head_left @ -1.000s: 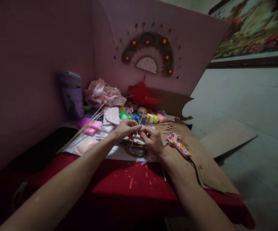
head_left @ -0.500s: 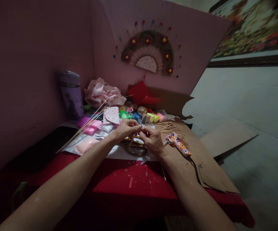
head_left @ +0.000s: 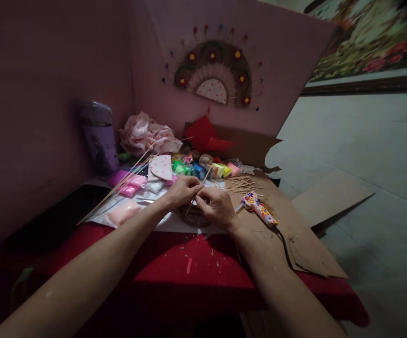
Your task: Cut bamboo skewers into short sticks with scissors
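My left hand and my right hand meet over the front of the table, fingertips close together. Between them a thin wooden stick slants up and to the right; my left fingers pinch it. The right hand's fingers are curled at the same spot, and what they hold is hidden. Below the hands lie scissors, their handles partly covered by my right hand and a blade tip showing at the left. Short cut sticks lie in a loose pile to the right, and a flower-patterned glue gun rests beyond my right wrist.
Long sticks, a peach clay packet and a purple tumbler stand or lie at the left. Colourful clay packets line the back. Cardboard covers the right side. A decorated half-round fan shape is on the pink panel behind.
The view has shifted slightly, so everything sits a little further left. My right hand has turned inward over the scissors, with its fingers more tightly curled by the stick.
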The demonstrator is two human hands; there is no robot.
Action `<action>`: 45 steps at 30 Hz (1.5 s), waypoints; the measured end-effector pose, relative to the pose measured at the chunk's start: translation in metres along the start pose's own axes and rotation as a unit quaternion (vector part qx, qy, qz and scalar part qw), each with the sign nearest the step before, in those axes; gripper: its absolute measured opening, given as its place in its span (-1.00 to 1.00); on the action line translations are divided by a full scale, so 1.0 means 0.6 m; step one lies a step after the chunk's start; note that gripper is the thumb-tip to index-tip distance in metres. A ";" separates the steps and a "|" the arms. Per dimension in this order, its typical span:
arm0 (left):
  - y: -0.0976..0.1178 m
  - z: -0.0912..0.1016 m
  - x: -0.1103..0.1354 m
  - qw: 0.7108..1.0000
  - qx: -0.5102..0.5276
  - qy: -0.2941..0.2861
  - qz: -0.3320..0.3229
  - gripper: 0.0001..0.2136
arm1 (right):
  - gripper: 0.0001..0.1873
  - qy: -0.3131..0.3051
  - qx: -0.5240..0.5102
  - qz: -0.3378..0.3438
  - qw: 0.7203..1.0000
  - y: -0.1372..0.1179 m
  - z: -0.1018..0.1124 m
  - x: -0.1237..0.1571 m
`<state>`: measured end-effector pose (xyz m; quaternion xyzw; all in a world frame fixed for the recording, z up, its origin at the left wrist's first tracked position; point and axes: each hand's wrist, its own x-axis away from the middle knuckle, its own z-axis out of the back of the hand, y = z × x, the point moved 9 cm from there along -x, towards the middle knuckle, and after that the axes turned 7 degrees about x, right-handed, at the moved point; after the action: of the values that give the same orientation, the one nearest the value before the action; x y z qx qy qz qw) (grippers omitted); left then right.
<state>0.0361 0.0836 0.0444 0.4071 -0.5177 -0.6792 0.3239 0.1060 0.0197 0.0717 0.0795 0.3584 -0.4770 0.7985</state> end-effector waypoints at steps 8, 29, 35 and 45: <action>0.017 0.023 0.000 0.994 0.084 0.066 -0.017 -0.73 | -0.70 0.062 -0.062 -0.147 0.985 0.056 0.014 0.002; 0.040 0.092 0.007 0.960 0.080 0.224 -0.146 -0.83 | -0.93 -0.043 -0.039 -0.033 0.998 0.025 -0.031 0.003; 0.048 0.019 0.000 0.977 0.126 0.055 -0.160 -0.79 | -0.93 -0.021 -0.051 -0.071 0.996 0.039 -0.026 0.002; 0.071 0.122 0.019 0.852 -0.434 0.277 -0.095 -0.83 | -0.77 0.047 -0.031 -0.121 0.991 0.049 0.002 0.005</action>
<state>-0.0332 0.0952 0.0927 0.4434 -0.0178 -0.7213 0.5318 0.1317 0.0325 0.0641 0.0330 0.4171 -0.5546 0.7192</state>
